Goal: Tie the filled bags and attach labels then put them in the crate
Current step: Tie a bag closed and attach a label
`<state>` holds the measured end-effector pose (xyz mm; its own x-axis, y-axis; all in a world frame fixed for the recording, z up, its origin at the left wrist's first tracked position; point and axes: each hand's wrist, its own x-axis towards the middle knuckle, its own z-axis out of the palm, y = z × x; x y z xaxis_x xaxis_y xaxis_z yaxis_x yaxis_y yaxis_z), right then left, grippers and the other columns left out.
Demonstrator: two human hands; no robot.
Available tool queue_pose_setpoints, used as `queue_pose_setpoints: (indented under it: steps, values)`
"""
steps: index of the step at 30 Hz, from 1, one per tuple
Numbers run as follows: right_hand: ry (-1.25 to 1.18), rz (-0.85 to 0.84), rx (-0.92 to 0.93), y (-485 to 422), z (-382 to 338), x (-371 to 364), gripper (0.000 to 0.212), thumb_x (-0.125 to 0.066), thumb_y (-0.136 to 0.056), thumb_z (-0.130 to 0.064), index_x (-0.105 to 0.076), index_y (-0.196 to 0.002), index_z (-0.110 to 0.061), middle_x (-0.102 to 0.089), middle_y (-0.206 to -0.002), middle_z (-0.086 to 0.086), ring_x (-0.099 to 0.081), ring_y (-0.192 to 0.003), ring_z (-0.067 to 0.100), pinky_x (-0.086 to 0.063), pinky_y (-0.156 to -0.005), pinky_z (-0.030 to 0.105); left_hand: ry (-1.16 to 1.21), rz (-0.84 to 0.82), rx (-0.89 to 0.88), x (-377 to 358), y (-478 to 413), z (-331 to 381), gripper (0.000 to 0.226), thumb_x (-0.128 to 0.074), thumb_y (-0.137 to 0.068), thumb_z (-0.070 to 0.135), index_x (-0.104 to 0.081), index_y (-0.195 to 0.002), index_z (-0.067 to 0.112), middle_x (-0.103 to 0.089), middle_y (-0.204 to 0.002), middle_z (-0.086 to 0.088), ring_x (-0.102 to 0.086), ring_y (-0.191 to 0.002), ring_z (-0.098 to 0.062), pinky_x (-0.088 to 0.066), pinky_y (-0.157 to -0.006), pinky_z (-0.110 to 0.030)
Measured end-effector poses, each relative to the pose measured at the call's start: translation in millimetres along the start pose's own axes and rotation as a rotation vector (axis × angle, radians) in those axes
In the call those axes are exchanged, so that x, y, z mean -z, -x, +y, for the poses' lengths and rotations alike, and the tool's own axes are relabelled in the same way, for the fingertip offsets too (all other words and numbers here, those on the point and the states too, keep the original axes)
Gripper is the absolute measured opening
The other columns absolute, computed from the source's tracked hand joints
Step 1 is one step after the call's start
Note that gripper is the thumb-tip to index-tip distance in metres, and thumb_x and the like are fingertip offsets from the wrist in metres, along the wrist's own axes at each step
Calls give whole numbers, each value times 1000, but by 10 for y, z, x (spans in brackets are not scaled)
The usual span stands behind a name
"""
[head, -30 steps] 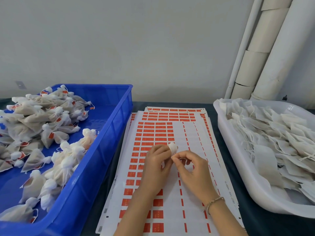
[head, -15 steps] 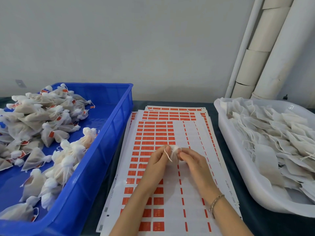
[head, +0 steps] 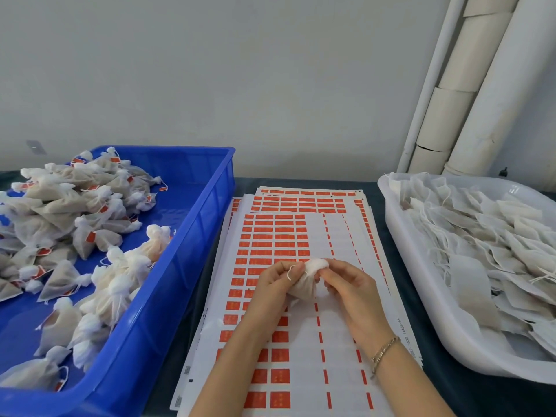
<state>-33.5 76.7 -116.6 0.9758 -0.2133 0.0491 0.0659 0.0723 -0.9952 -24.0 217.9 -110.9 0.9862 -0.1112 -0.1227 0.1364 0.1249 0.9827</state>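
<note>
Crate has a big pile of tied, labelled bags; tub is full of untied ones, so plenty left. Current bag is over the label sheets, left hand and right hand each in a closed pinch grip at its neck. Knot state unreadable, no label seen on it; crate's left end cut off.

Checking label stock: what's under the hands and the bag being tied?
A stack of red label sheets lies there; the top sheet looks mostly peeled on its right. The left hand, right hand and bag cover its middle, so labels there cannot be seen.
</note>
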Motion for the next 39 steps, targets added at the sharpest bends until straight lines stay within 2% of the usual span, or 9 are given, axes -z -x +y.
queue_pose_setpoints:
  steps: [3, 7, 12, 16, 22, 25, 31, 35, 39]
  values:
    - [107, -14, 143, 16, 7, 9, 19, -72, -82, -19, -67, -95, -32, -67, -89, -28, -64, -87, -5, -51, -68, 11, 84, 0, 45, 14, 0, 20, 20, -61, -90, 29, -69, -101, 14, -70, -100, -7, -64, -98, -24, -55, -84, -30]
    - [304, -13, 410, 59, 28, -20, 20, -69, -84, -17, -58, -86, -33, -65, -85, -22, -63, -85, 0, -49, -69, 7, 109, 21, 82, 24, -8, 12, 19, -61, -90, 30, -71, -97, 16, -71, -103, -8, -63, -105, -28, -52, -96, -40]
    - [550, 57, 628, 108, 51, -52, 28, -73, -80, -11, -59, -86, -35, -54, -84, -31, -58, -89, 0, -43, -70, -1, 145, 29, 94, 24, -3, 18, 24, -63, -86, 36, -72, -94, 15, -72, -98, -5, -66, -98, -23, -54, -88, -32]
    - [647, 106, 649, 96, 70, -24, 22, -76, -77, -10, -67, -86, -28, -56, -79, -21, -58, -69, 2, -42, -66, -2, 130, 5, 94, 27, -8, 21, 27, -65, -85, 34, -71, -95, 10, -68, -103, -14, -63, -102, -29, -54, -92, -37]
    - [678, 118, 592, 85, 86, 4, 18, -78, -75, -9, -73, -87, -22, -60, -79, -16, -57, -66, 0, -45, -60, 1, 131, -47, 78, 63, -2, 39, 16, -72, -74, 33, -72, -72, 17, -66, -87, -6, -62, -89, -21, -53, -72, -24]
    - [685, 113, 568, 89, 91, 16, 17, -79, -74, -10, -74, -87, -20, -65, -80, -11, -57, -67, -1, -45, -62, 4, 102, -32, 49, 66, 4, 19, 18, -73, -69, 35, -74, -75, 18, -68, -82, -1, -64, -86, -18, -51, -69, -20]
    - [648, 40, 499, 91, 90, 19, 15, -77, -76, -13, -76, -89, -20, -60, -79, -21, -58, -67, -3, -40, -66, -5, 42, -23, 5, 89, 0, 5, 23, -71, -71, 37, -76, -80, 15, -69, -88, -5, -64, -90, -22, -55, -82, -29]
    - [597, 31, 489, 100, 62, 14, 14, -74, -76, -19, -76, -91, -21, -60, -79, -25, -61, -68, -3, -41, -68, -4, 33, -70, -3, 121, 28, 40, 26, -66, -77, 38, -78, -88, 19, -72, -92, -5, -68, -87, -17, -56, -82, -29]
    - [487, 31, 528, 157, 14, -8, 19, -66, -74, -30, -69, -92, -32, -58, -84, -33, -60, -90, -12, -43, -70, -2, 12, -49, -42, 125, 47, 66, 34, -65, -78, 40, -75, -96, 12, -70, -95, -10, -65, -86, -20, -53, -82, -31]
